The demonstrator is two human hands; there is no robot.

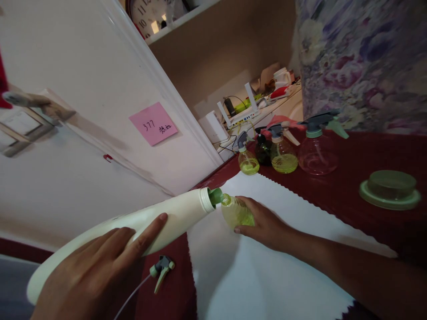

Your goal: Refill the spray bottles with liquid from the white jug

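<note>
1. Across the red counter (367, 155), a white cloth (267, 266) lies under your hands, bare along its near stretch. Its scalloped far edge stops short of the spray bottles (283, 155).
2. Your left hand (96, 271) wraps the tilted white jug (176, 215).
3. Your right hand (267, 224) grips the small yellow bottle (235, 212) at the cloth's far left corner, with the jug spout at its mouth.
4. A loose spray head (162, 268) lies just off the cloth's left edge.

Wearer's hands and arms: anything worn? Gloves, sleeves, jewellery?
Both bare. Left hand: no glove, no ring on the fingers that show. Right hand: no glove; right forearm has no sleeve, watch or band up to the frame edge.
</note>
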